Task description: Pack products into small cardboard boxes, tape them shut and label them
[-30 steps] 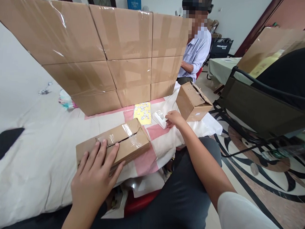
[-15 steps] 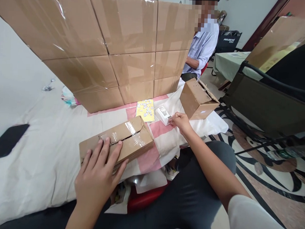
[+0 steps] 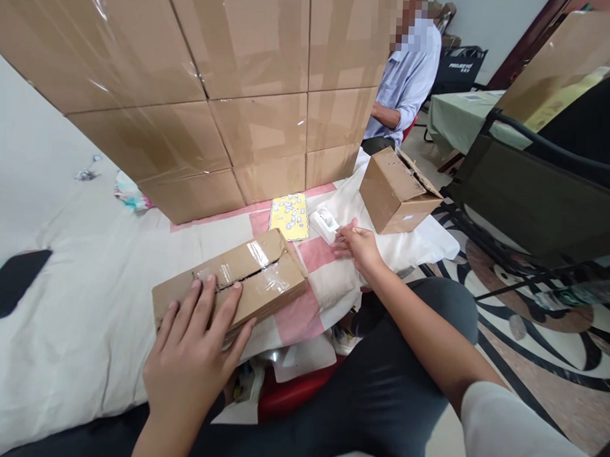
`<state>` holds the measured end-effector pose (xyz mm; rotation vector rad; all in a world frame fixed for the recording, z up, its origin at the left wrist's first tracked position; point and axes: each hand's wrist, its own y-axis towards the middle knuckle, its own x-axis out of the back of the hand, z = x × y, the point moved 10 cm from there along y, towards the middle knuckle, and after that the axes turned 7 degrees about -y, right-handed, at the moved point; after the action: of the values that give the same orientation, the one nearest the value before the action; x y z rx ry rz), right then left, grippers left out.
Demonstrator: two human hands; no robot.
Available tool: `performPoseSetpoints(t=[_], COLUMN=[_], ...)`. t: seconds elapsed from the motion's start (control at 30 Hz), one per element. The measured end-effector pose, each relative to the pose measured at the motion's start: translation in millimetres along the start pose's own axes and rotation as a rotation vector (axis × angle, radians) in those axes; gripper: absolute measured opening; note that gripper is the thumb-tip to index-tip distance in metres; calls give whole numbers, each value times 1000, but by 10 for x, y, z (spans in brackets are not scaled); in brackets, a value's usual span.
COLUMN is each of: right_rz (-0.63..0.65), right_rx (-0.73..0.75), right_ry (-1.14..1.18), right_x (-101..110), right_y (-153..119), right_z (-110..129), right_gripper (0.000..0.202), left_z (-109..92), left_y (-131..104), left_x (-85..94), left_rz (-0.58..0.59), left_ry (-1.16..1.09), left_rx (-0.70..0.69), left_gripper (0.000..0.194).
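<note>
Carton [image 3: 263,270]: left fingers [image 3: 225,309] splayed atop | right fingers [image 3: 348,239] beside tape dispenser [image 3: 325,224], grip unclear

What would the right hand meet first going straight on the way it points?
The right hand would meet the white tape dispenser first; whether it already touches is unclear. Beyond that, probably the yellow patterned card, though depth is hard to judge.
</note>
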<state>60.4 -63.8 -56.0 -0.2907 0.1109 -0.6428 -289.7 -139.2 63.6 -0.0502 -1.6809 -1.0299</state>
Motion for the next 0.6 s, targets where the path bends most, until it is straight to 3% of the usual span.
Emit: performPoseSetpoints(t=[0.3,0.5,0.6], right_rz=[14,-20,-25], right_rx=[42,25,30], right_ry=[-255,-66,100], right_x=[119,198,161], right_y=[31,23,6], right_z=[-26,-118,-146], right_gripper=[48,37,51], left_z=[9,48,49], left_y=[-9,-31,-36], left_x=[-6,-20,-28], left_rz=[-12,1,2], left_ry=[-22,-50,-53], left_rx=[-14,14,7], left_gripper=[82,83,82])
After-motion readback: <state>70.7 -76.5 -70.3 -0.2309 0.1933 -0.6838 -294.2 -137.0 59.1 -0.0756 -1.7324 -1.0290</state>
